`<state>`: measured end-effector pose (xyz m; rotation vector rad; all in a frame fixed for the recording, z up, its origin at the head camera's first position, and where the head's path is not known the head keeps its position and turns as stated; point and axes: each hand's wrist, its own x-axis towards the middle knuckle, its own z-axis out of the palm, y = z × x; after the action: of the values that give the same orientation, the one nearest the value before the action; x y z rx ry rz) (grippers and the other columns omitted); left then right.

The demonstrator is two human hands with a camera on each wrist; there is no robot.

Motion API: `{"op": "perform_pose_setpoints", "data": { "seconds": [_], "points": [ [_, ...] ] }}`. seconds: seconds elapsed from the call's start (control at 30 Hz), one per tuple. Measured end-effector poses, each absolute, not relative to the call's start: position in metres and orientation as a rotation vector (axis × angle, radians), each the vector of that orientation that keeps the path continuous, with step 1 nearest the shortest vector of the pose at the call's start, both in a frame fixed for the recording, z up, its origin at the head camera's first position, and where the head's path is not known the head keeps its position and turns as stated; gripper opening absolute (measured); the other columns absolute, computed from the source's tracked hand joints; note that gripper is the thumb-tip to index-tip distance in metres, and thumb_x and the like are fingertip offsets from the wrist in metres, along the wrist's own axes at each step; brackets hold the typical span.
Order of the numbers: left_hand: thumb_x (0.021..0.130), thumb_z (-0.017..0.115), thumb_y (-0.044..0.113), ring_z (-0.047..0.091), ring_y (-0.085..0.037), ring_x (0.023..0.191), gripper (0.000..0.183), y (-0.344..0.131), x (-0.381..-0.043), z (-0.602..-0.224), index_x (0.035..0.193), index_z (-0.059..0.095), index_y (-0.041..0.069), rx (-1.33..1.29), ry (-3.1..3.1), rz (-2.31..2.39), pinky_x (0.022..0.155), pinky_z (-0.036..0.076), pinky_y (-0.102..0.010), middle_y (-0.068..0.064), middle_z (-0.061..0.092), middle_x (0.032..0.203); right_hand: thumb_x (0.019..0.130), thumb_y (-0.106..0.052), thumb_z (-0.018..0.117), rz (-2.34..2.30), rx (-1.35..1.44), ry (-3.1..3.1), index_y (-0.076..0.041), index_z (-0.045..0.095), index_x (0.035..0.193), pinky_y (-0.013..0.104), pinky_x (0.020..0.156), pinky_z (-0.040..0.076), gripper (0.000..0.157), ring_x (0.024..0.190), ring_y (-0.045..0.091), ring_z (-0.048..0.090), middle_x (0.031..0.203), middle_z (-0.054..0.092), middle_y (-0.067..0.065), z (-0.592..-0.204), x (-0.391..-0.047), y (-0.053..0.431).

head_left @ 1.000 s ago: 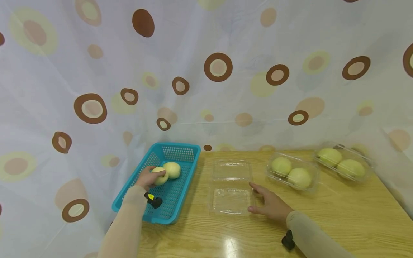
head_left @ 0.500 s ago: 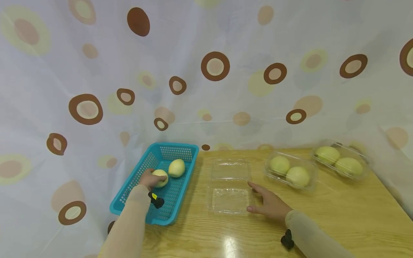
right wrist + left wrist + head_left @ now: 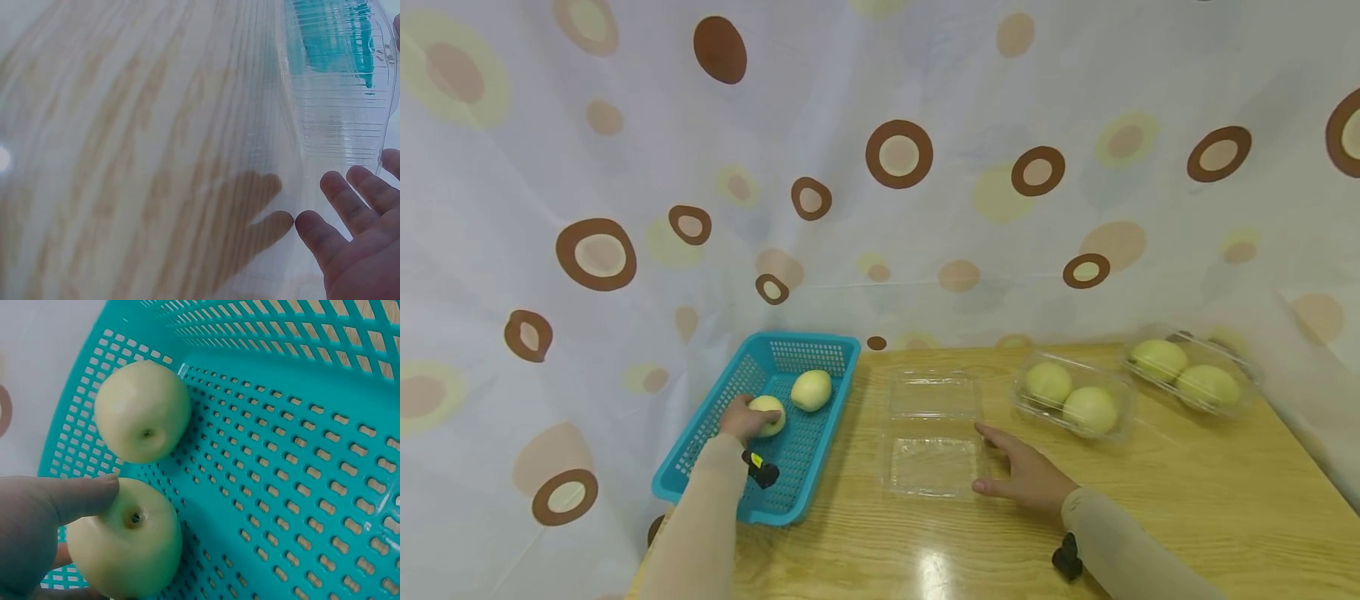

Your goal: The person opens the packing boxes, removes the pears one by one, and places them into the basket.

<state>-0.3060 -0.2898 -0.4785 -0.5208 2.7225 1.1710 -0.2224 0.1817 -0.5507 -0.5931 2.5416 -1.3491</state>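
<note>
The rounded, pale yellow fruit, dimple showing, sits gripped by the left hand inside the turquoise basket. The clear plastic clamshell lies opened out on the worktop, just beside the right hand.

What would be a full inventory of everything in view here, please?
Patterned sheet: one, white with coloured spots, behind
Table: one, yellowish brown, before the sheet
Basket: one, blue, table left
Loose fruits: two, pale yellow, in the basket
Open container: one, clear, table middle
Filled containers: two, clear, table right
Packed fruits: four, yellowish, inside the filled containers
Wrist devices: two, black, one per wrist
Sleeves: two, beige, left and right
Left hand: one, gripping a loose fruit
Right hand: one, beside the open container
</note>
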Motion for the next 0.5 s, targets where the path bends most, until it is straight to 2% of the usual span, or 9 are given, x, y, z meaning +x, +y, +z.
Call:
{"op": "perform_pose_setpoints", "data": {
  "seconds": [0.27,0.5],
  "points": [
    [0.094,0.059,0.035,0.029,-0.049,0.132,0.074,-0.290,-0.299,-0.456,0.148,0.025,-0.002,-0.445,2.753,1.159,0.101,0.036,-0.060,-0.029,0.024,0.150,0.083,-0.047,0.072,-1.349,-0.562,2.545,-0.021,0.021,0.154,0.065,0.104,0.028,0.092,0.135,0.036,0.035,0.151,0.035,0.013,-0.549,-0.221,0.180],
    [0.093,0.061,0.042,0.035,-0.043,0.132,0.073,-0.274,-0.288,-0.427,0.148,0.031,0.004,-0.254,2.833,1.193,0.101,0.037,-0.056,-0.023,0.032,0.149,0.085,-0.045,0.070,-1.340,-0.575,2.570,-0.020,0.019,0.155,0.065,0.104,0.028,0.090,0.135,0.035,0.037,0.150,0.036,0.014,-0.550,-0.221,0.181]
  ]
}}
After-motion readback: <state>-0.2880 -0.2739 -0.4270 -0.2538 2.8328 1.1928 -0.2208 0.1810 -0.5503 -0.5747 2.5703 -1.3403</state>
